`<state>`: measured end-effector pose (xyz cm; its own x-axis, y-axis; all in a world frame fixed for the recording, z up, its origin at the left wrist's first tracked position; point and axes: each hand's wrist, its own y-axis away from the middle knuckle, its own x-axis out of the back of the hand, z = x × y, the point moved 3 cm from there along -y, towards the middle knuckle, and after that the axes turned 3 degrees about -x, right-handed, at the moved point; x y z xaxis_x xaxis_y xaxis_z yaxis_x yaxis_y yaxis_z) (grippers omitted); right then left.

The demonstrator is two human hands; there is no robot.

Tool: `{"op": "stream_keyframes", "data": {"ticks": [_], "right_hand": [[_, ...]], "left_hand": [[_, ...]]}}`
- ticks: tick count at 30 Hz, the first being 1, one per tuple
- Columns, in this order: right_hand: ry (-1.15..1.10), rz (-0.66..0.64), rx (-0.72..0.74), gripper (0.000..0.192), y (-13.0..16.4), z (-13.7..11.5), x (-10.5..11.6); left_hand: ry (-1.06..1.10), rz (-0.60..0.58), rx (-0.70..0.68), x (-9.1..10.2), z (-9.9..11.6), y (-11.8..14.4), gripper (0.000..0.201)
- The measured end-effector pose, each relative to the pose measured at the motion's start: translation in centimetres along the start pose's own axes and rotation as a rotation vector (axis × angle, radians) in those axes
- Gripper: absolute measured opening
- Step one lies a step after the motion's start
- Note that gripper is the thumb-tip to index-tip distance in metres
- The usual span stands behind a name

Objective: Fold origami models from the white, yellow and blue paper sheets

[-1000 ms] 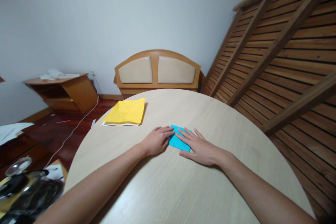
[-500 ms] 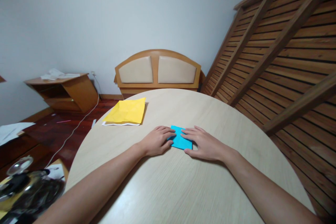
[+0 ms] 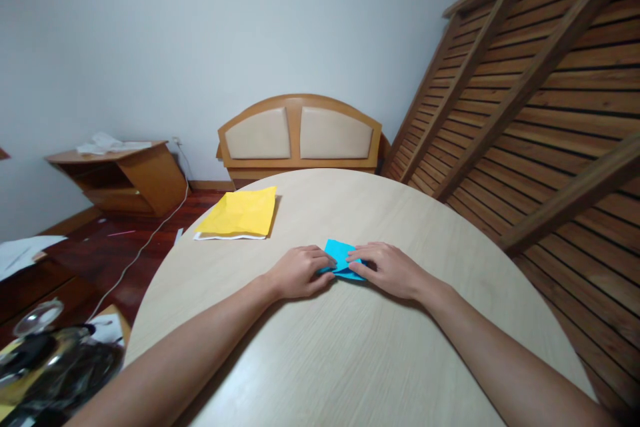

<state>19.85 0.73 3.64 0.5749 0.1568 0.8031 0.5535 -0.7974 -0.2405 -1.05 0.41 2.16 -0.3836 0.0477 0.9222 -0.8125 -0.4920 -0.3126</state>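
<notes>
A folded sheet of bright blue paper lies on the round pale wooden table, between my two hands. My left hand holds the paper's left end, with the fingertips on top and the thumb along the near edge. At the right end my right hand has its fingers on the paper and its thumb at the near edge, gripping the upper layer. That near edge stands slightly lifted, with a dark gap between the layers. My fingers hide both ends of the paper.
Yellow paper with a white sheet under it rests at the table's left far side. Beyond stand a headboard and a wooden cabinet. A slatted wooden frame leans at right. A cable crosses the floor.
The blue paper's near edge has come up and its layers have parted. My right thumb has moved from the table in front of the paper up onto its near edge.
</notes>
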Motion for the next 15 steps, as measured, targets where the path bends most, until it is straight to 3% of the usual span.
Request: {"op": "stream_keyframes", "data": {"ticks": [6,15], "right_hand": [[0.127,-0.010,0.054,0.039,-0.2,0.5,-0.5],[0.102,-0.001,0.199,0.020,-0.1,-0.3,-1.2]], "left_hand": [[0.013,0.014,0.057,0.0,-0.2,0.1,0.026],[-0.097,0.015,0.043,-0.2,-0.2,0.0,0.025]]}}
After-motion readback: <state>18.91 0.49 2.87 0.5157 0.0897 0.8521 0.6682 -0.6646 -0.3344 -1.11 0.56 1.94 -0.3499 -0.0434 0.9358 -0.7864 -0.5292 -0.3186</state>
